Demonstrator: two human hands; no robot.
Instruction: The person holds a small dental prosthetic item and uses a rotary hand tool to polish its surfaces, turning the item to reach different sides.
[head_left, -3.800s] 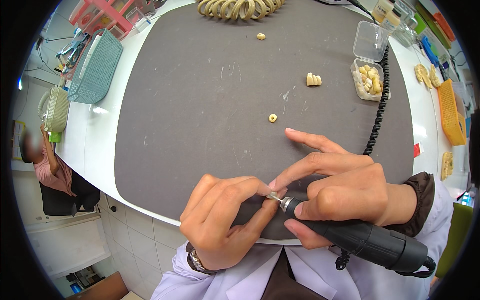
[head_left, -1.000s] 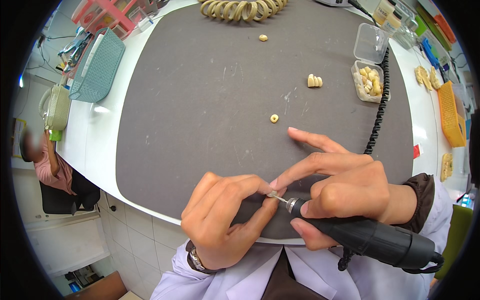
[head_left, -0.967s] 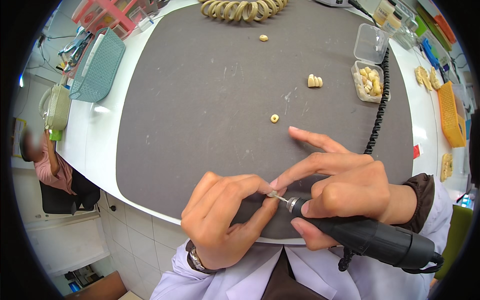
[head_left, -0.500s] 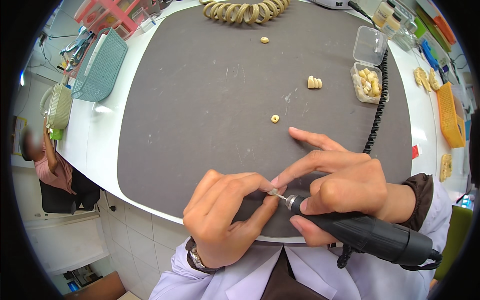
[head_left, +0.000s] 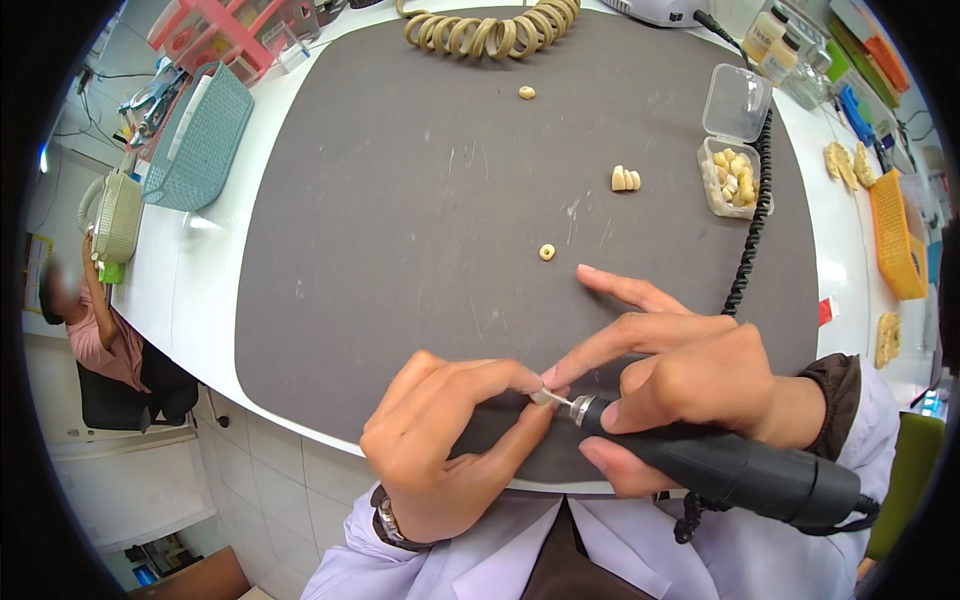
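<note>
My left hand (head_left: 430, 440) pinches a small whitish dental crown (head_left: 541, 397) between thumb and fingertips, which partly cover it. A black rotary handpiece (head_left: 745, 470) lies in the grip of my right hand (head_left: 700, 370), its thin metal bur reaching the crown. One right fingertip rests by the left fingertips, and another finger stretches out over the mat. Beyond the hands, a ring-shaped yellowish crown (head_left: 547, 253) lies on the grey mat (head_left: 380, 230). Farther off are a second small crown (head_left: 527, 93) and a joined tooth-coloured piece (head_left: 626, 179).
At the right, an open clear box (head_left: 733, 180) holds several tooth-coloured pieces, with a black coiled cord (head_left: 750, 235) running past it. A beige coiled hose (head_left: 490, 32) lies at the far edge. Baskets stand at both sides: blue (head_left: 200, 135), orange (head_left: 900, 235). A person (head_left: 100, 320) sits at left.
The view has shifted slightly, so the things on the mat appear a little lower. Both hands keep their grips; the crown looks slightly turned at the bur.
</note>
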